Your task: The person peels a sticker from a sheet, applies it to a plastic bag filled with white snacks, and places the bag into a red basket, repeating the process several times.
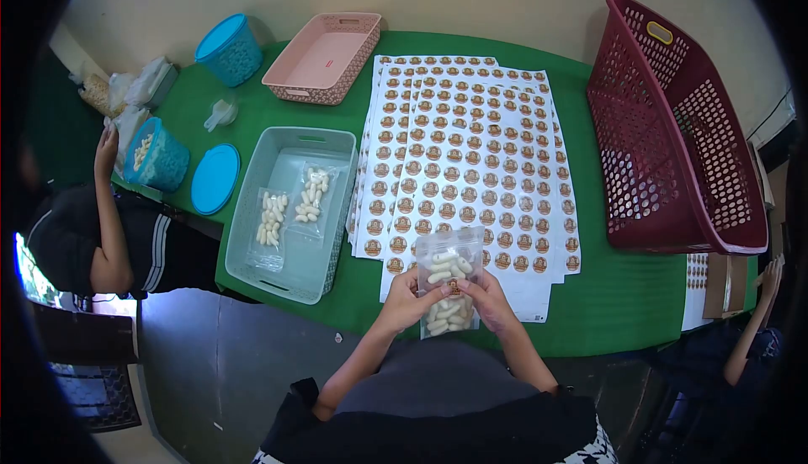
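Observation:
My left hand and my right hand hold a clear pouch upright in front of my body. Pale, finger-shaped pieces fill much of the pouch. Both thumbs press on a small round brown sticker at the middle of its front. Behind the pouch lie overlapping sheets of round stickers, printed in brown and orange. To the left, a pale green basket holds two bags of similar pale pieces, lying flat.
A pink basket and a lidded blue tub stand at the back. An open blue tub, a blue lid and a clear scoop are at left. A tall maroon basket stands right. Other people's arms show at both sides.

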The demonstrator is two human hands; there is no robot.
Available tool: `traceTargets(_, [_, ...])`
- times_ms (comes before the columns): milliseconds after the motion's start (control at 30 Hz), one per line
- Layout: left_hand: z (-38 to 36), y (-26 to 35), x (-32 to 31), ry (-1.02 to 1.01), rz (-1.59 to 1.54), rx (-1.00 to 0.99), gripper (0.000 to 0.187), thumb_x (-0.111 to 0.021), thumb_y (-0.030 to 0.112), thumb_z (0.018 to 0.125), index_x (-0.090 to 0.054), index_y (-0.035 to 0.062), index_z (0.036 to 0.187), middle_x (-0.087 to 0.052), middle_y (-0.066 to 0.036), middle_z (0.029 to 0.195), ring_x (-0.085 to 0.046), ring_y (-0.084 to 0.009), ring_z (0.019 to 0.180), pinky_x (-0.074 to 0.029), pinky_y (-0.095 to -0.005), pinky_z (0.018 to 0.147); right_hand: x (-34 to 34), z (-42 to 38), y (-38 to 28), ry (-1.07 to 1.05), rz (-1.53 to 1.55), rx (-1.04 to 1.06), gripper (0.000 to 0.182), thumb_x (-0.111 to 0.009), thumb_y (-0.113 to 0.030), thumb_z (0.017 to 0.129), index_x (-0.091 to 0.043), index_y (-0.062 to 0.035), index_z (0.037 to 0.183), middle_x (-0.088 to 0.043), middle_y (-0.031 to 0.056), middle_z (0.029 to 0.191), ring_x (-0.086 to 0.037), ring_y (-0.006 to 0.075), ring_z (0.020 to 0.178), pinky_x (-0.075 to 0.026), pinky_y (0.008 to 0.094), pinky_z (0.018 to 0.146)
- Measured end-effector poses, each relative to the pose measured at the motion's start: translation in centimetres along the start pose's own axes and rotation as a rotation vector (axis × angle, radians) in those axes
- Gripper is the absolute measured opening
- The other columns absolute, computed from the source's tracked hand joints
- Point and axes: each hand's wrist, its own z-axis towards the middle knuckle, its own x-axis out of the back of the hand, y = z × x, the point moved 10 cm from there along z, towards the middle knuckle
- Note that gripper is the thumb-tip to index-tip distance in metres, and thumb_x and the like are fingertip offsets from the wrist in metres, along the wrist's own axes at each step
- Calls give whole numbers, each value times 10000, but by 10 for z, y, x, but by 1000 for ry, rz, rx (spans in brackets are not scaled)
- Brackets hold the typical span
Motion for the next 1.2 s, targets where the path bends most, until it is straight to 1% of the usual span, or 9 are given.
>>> traceTargets(100, [0, -5, 3, 15, 2, 40, 275, -608, 67, 729, -497, -35, 958, -586, -88, 871, -554, -92, 771, -446, -219, 680, -1, -1, -2, -3, -86, -1, 390, -560, -170, 775, -423, 2, 1096, -526, 73, 983, -488, 113, 917, -391, 241, 782])
traceTargets(200, [-1, 1, 2, -10, 44, -39, 262, -594, 65, 739, -495, -35, 961, -586, -84, 866, -556, -100, 772, -449, -223, 683, -3, -1, -1, -54, -102, 1, 373, -572, -157, 767, -445, 8, 1076, -536, 66, 966, -505, 111, 891, -406, 241, 766])
traceTargets(300, [0, -3, 5, 0, 31, 2, 265, -590, 70, 743, -487, -29, 966, -578, -78, 874, -551, -108, 789, -446, -234, 706, -5, -2, 6, -45, -154, -86, 333, -572, -163, 770, -485, 11, 1041, -553, 61, 940, -524, 104, 845, -416, 242, 750])
traceTargets(467, [-2, 1, -3, -96, -2, -4, 375, -610, 101, 731, -415, -11, 1031, -502, -105, 1015, -491, -133, 927, -410, -273, 790, 1, 0, 5, 42, -123, -51, 296, -571, -164, 773, -524, 14, 1004, -581, 65, 889, -541, 94, 786, -435, 224, 701])
traceTargets(567, [0, 1, -2, -88, 34, 10, 420, -616, 88, 721, -384, -12, 1057, -483, -111, 1037, -472, -143, 961, -400, -283, 808, 3, 0, 6, 60, -110, -52, 288, -578, -148, 767, -527, 19, 995, -584, 69, 880, -547, 97, 778, -443, 224, 684])
traceTargets(900, [-1, -1, -7, -125, 39, 16, 404, -616, 57, 713, -383, 6, 1039, -495, -89, 983, -476, -143, 943, -407, -271, 792, 6, 0, -1, 111, -90, 22, 250, -615, -94, 727, -562, 23, 942, -594, 77, 873, -557, 100, 768, -447, 230, 679])
traceTargets(1000, [2, -14, 2, -88, 53, 75, 424, -626, 40, 696, -396, 15, 1051, -479, -75, 1027, -461, -132, 967, -392, -282, 819, 9, -1, -1, 130, -121, -14, 238, -616, -94, 726, -571, 23, 928, -598, 75, 856, -557, 101, 770, -444, 226, 680])
traceTargets(1067, [4, -19, 7, -68, 36, 99, 362, -615, 56, 712, -420, 17, 1015, -502, -66, 977, -474, -121, 926, -397, -270, 798, 10, 0, 3, 112, -39, -46, 260, -619, -93, 722, -562, 24, 946, -595, 74, 867, -553, 99, 780, -439, 221, 681])
traceTargets(1200, [0, 1, 3, -57, 68, 39, 312, -601, 55, 725, -435, 13, 985, -519, -60, 940, -488, -115, 898, -403, -257, 784, 12, 1, 9, 86, -97, -82, 310, -636, -107, 708, -544, 28, 971, -590, 75, 885, -550, 103, 792, -438, 226, 700])
